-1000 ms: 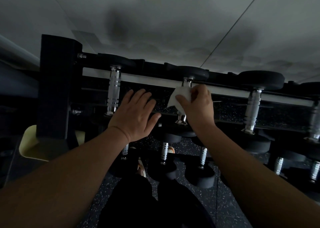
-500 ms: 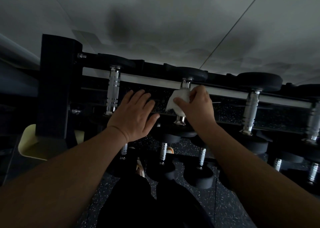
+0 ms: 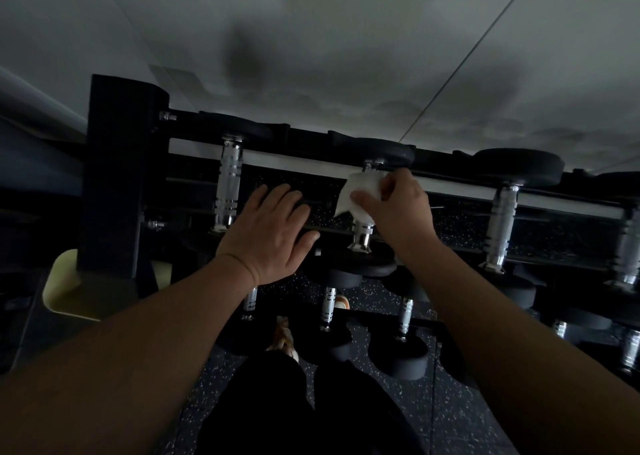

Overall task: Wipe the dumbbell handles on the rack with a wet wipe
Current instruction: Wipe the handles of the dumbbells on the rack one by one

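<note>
A black dumbbell rack (image 3: 117, 177) holds dumbbells with chrome handles on its top tier. My right hand (image 3: 394, 209) grips a white wet wipe (image 3: 360, 195) wrapped round the upper part of the second dumbbell's handle (image 3: 362, 235); only the handle's lower end shows below the wipe. My left hand (image 3: 270, 233) lies flat with fingers straight on the rack, between that handle and the first chrome handle (image 3: 228, 184) at the left. A third handle (image 3: 500, 226) stands further right.
A lower tier holds several smaller dumbbells (image 3: 401, 344) with short chrome handles. A pale yellow tray-like object (image 3: 65, 288) sits by the rack's left post. Speckled dark floor and my dark trouser legs (image 3: 304, 409) lie below; a grey wall rises behind the rack.
My right hand has slid the wipe up the second handle toward its far end, baring more of the chrome lower end. My left hand has stayed in place.
</note>
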Motion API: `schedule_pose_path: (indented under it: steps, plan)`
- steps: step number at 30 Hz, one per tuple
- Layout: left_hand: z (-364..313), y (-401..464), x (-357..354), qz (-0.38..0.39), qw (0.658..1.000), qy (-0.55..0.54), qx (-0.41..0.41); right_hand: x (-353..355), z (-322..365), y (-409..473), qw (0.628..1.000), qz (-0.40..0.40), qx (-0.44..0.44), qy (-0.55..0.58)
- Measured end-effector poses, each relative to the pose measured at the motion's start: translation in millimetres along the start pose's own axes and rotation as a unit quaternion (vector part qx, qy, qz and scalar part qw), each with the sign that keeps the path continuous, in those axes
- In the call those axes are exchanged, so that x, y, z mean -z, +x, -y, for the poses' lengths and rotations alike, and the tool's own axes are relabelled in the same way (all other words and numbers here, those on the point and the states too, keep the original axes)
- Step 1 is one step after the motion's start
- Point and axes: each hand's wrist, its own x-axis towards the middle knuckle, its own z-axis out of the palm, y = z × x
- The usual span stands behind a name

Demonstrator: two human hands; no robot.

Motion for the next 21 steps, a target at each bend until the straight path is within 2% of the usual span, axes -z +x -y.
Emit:
schedule_pose_path:
  steps: [5, 11, 21]
  plan:
    - [0.6, 0.8, -0.1, 0.006, 1.000, -0.001, -0.004, 0.3, 2.0, -5.3, 1.000, -0.015, -0.004, 0.001]
    - [0.3, 0.6, -0.1, 0.001, 1.000, 0.005, -0.002, -0.8, -4.0, -35.1, 0.999, 0.009, -0.033, -0.006]
    - [0.6, 0.1, 2.3, -0.020, 0.999, -0.028, 0.014, 22.2, -2.2, -63.0, 0.999, -0.036, -0.028, 0.009]
